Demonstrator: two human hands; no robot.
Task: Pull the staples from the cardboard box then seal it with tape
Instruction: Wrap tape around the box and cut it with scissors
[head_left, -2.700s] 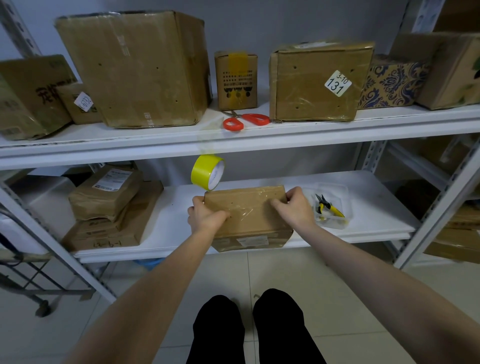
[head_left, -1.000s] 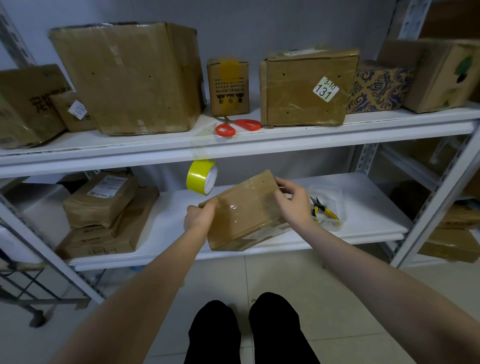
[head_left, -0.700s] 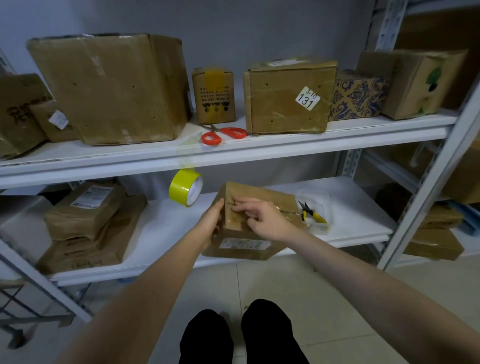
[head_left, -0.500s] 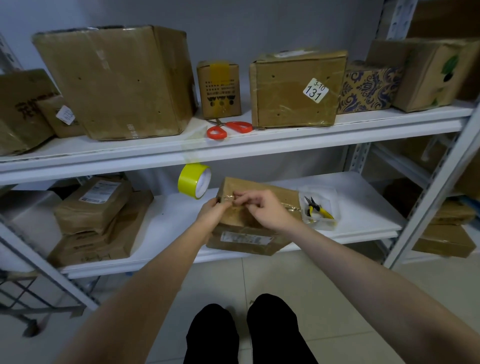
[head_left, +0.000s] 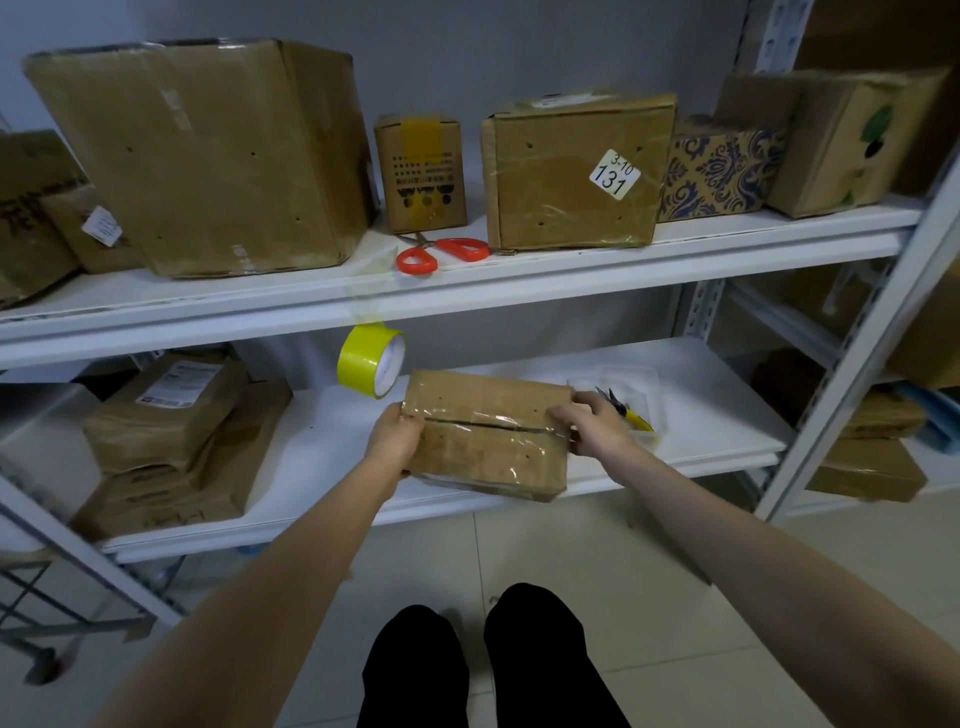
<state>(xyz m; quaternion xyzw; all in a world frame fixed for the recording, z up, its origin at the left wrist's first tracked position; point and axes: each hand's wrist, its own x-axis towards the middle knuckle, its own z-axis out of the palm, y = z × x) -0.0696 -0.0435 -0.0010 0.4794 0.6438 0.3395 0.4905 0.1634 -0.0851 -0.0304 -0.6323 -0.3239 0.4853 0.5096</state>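
Gripping the cardboard box (head_left: 488, 441) endwise with left hand (head_left: 395, 436) and right hand (head_left: 592, 426). Near the shelf (head_left: 322, 457) edge: could tip off if released unevenly.

We see the box (head_left: 488, 441) at the front of the low shelf (head_left: 322, 467). The tape roll (head_left: 363, 361) is behind it, the pliers (head_left: 631, 413) to its right.

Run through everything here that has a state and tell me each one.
cardboard box: flaps shut, seam up, clear tape over it.
left hand: grips the box's left end.
right hand: grips the box's right end.
yellow tape roll: on edge, strip pulled out and stuck to the upper shelf.
scissors: lying flat, blades shut.
pliers: in the clear tray, partly hidden.
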